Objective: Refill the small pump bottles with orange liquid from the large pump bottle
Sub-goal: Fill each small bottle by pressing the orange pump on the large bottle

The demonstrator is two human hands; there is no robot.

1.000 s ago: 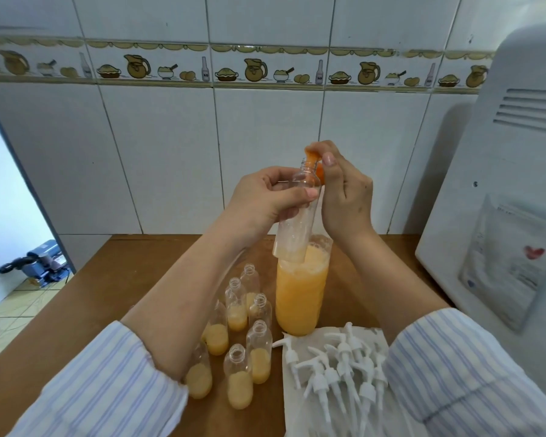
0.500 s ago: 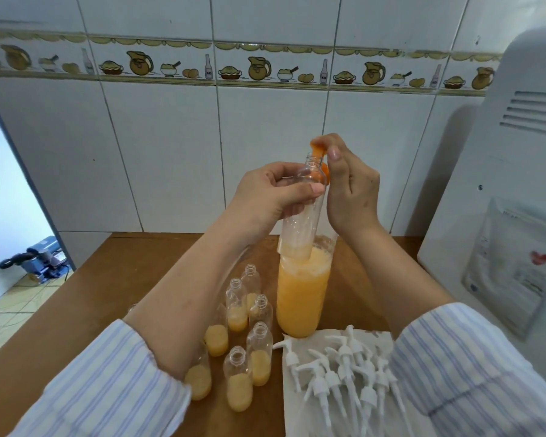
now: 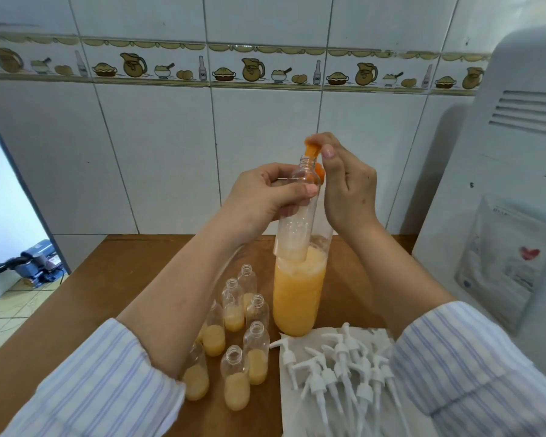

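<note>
My left hand (image 3: 265, 197) grips a small clear bottle (image 3: 297, 228) and holds it raised, its open neck right under the orange pump spout (image 3: 312, 151) of the large bottle. My right hand (image 3: 350, 190) has its fingers curled over that pump head. The large bottle (image 3: 298, 298) stands on the table, more than half full of orange liquid. The held bottle's base hides part of the large bottle's top; a little pale liquid sits at its bottom.
Several small open bottles (image 3: 235, 376), partly filled with orange liquid, stand at front left on the wooden table (image 3: 108, 279). Several white pump tops (image 3: 338, 367) lie on a paper towel (image 3: 300, 417). A white appliance (image 3: 501, 184) stands at right, against the tiled wall.
Both hands keep their holds. My right hand's fingers have lifted slightly, so more of the orange spout shows above the small bottle's neck.
</note>
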